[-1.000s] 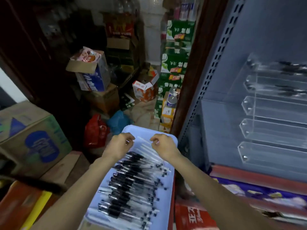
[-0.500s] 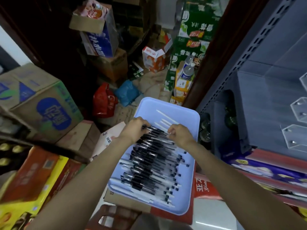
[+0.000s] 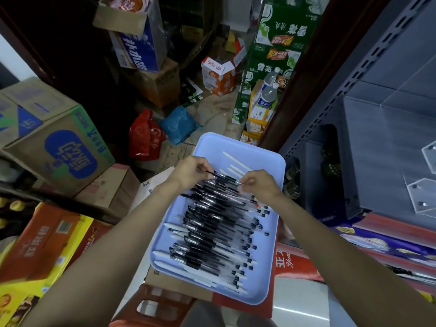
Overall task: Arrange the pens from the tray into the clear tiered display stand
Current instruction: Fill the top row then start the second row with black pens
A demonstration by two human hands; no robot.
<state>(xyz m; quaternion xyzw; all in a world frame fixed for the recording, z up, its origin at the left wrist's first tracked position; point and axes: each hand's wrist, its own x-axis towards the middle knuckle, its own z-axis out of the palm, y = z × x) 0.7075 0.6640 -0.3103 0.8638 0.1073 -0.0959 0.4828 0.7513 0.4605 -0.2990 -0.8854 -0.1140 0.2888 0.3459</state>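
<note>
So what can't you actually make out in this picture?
- Clear display stand, head view: cut off by the right edge; only corner pieces show, so any pens inside are unseen.
- Pens: overlapping in the blue tray; an exact count isn't possible.
- Left hand and right hand: each hand's grip is on the top pens; how many, curled fingers hide.

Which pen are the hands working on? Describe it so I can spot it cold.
Start at the light blue tray in the middle. Both hands meet over the far end of its pen pile. The pen spans between left hand and right hand, pinched at both ends and lifted clear of the pile.
</note>
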